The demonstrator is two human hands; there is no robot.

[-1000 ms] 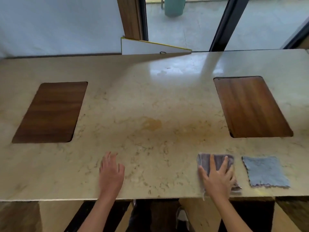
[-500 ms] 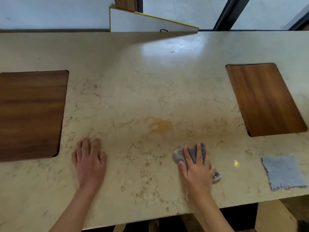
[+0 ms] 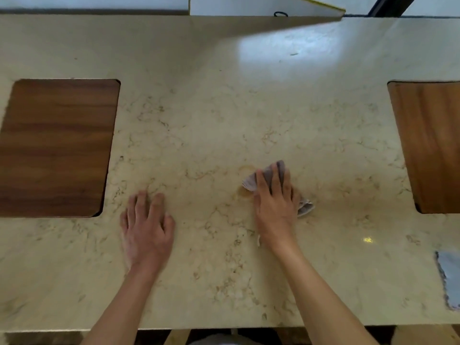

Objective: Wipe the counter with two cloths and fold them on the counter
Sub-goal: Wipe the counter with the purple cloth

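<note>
My right hand (image 3: 275,206) presses flat on a crumpled grey-purple cloth (image 3: 271,174) near the middle of the beige marble counter (image 3: 224,108). The cloth covers part of a tan stain (image 3: 245,191) beside my fingers. Only the cloth's top and a corner at the lower right show around the hand. My left hand (image 3: 146,227) lies flat on the bare counter with fingers slightly apart and nothing in it. A second cloth, light blue (image 3: 450,280), lies flat at the right edge of the view, cut off by the frame.
Two wooden inset panels sit in the counter, one at the left (image 3: 57,145) and one at the right (image 3: 430,145). A white board with a yellow edge (image 3: 261,6) leans behind the far edge. The counter's near edge (image 3: 224,327) runs along the bottom.
My right hand has slid the grey-purple cloth left and away from the front edge, onto the tan stain, bunching it. The blue cloth stayed put. The view shifted left and closer.
</note>
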